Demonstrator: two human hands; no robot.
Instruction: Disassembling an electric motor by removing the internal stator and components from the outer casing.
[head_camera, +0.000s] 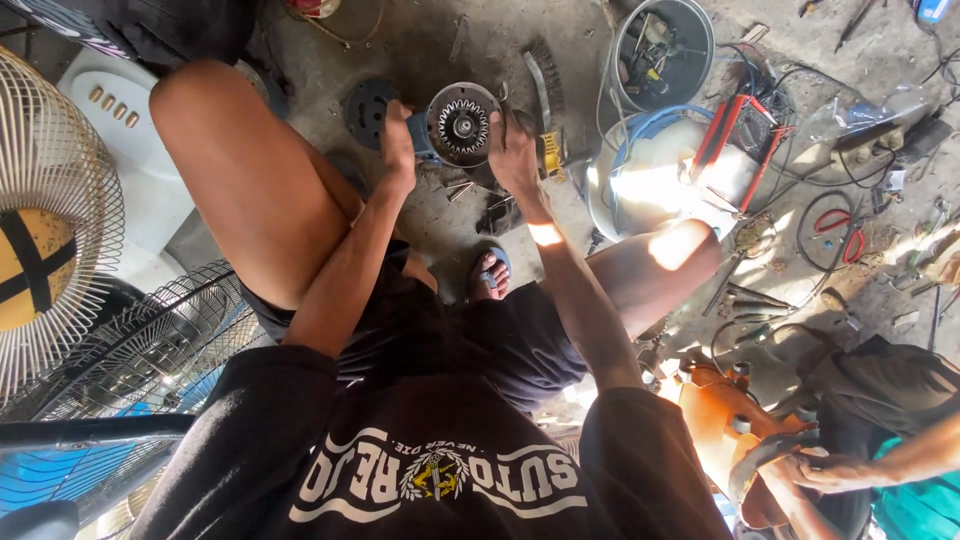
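Dusty concrete floor, sunlit patches, wire fan guards, scattered cables

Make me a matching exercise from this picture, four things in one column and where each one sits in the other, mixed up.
Things:
1. Geared motor part
2. Fan guard
3. Grey bucket
4. Red-handled pliers

Places:
A. far left edge
B. between the left hand and right hand
C. right, on the floor among wires
D. top, right of centre

Pairs: 1-B, 2-A, 3-D, 4-C
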